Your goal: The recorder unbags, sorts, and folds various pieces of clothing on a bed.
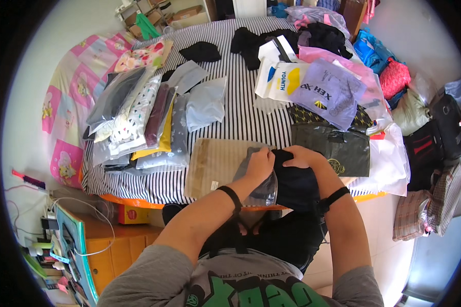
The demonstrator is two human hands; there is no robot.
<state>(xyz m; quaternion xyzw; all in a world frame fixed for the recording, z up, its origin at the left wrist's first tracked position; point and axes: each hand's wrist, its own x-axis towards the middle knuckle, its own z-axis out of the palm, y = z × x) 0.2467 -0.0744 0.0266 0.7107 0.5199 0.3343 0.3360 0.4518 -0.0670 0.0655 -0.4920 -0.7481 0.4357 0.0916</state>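
At the near edge of a bed with a striped sheet (238, 115), a clear plastic garment bag (207, 165) lies flat. A dark folded cloth or garment (297, 188) is partly inside its right end and partly out, hanging over the bed's edge. My left hand (260, 163) is closed on the bag's edge, over the dark cloth under the plastic. Just right of it, my right hand (301, 156) grips the top of the dark cloth, thumb and fingers pinching it. The fingertips of both hands are partly hidden.
Bagged clothes (138, 115) are stacked at the left of the bed. A purple plastic bag (326, 92), a white printed bag (280, 78) and a dark plastic bag (330, 147) lie to the right. A black cloth item (200, 51) lies farther back. A wooden cabinet (119, 245) stands lower left.
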